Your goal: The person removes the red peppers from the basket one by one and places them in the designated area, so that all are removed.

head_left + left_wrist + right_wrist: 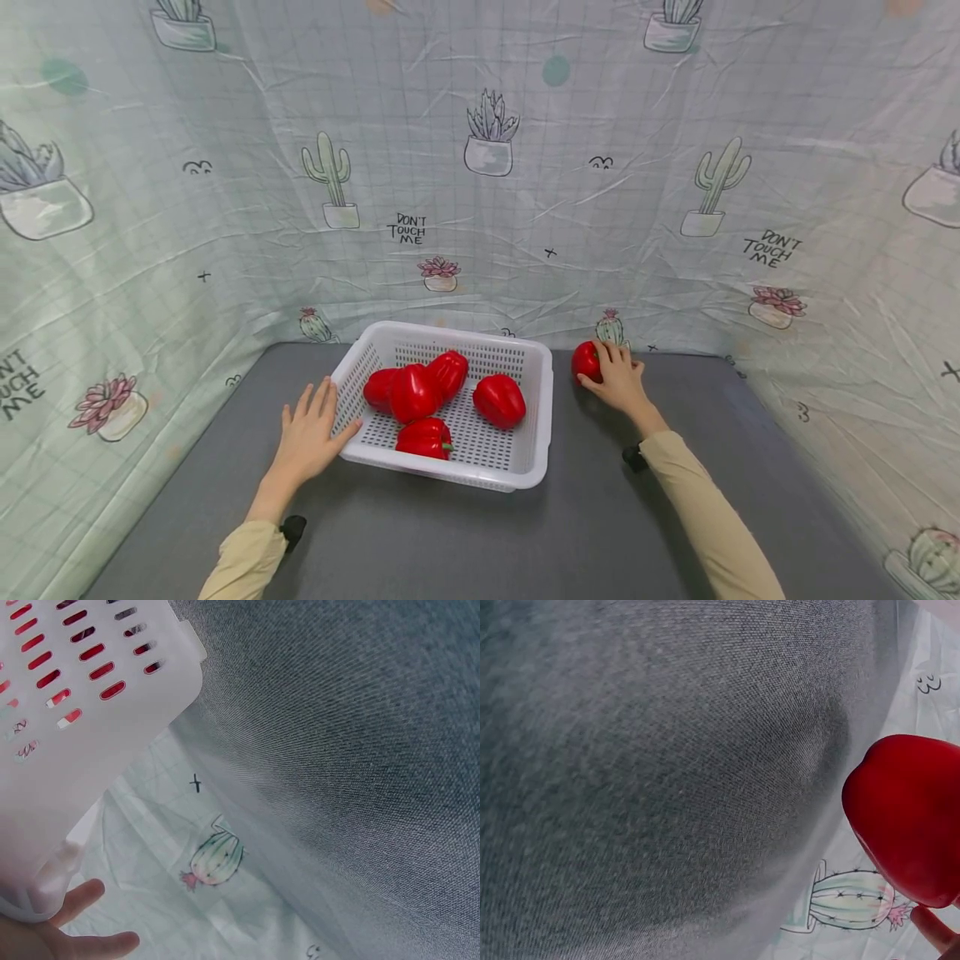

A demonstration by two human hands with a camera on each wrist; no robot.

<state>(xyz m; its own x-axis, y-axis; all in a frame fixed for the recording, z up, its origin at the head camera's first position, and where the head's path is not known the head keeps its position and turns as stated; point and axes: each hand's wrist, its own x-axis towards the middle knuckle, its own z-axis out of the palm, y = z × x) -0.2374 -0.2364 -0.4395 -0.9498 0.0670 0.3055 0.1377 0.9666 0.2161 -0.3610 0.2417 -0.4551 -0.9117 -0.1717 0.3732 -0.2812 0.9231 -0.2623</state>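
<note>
A white perforated plastic basket stands on the grey table with several red bell peppers in it. With its fingers spread and straight, my left hand touches the basket's left side. The left wrist view shows the basket's wall close up, with two fingertips beside its rim. To the right of the basket, my right hand grips another red bell pepper, its fingers and thumb curled round it. In the right wrist view this pepper appears off the table surface, with a fingertip below it.
A grey cloth-covered table lies under the basket. Pale sheeting printed with cacti and potted plants hangs behind the table and along both sides. The back sheet comes down just behind the basket and the held pepper.
</note>
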